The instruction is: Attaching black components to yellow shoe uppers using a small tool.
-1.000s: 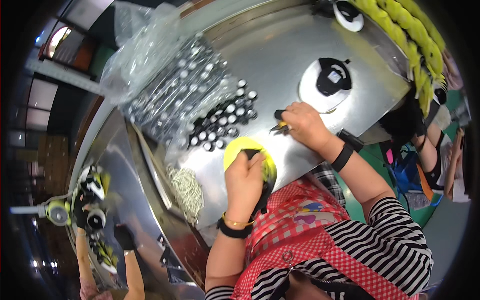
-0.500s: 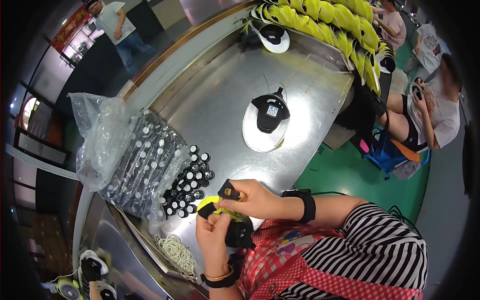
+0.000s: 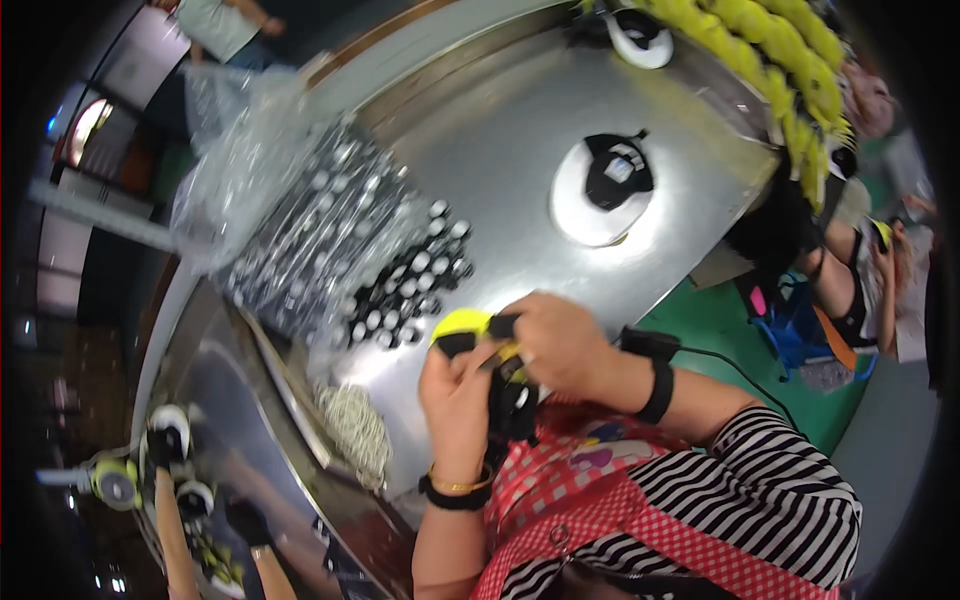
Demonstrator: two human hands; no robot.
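Close to my body, both hands work on a yellow-and-black cap, its black strap drawn between them. My left hand pinches the cap's black edge from the left. My right hand is closed round the black strap end on the right. Motion blurs the fingertips, and the cap's underside is partly hidden by my hands. Beyond them, a white-brimmed black cap lies on the metal table, a pale label on its black part.
Left of my hands are several small black pieces with white round tops, beside a clear plastic bag of similar pieces. A coil of pale cord lies nearer. Yellow-fringed caps are piled far right. A co-worker's gloved hand shows lower left.
The view has shifted, so the table contents appear higher and further right. My right hand has turned, and the dark buckle seen earlier no longer shows clearly. Both hands stay on the cap.
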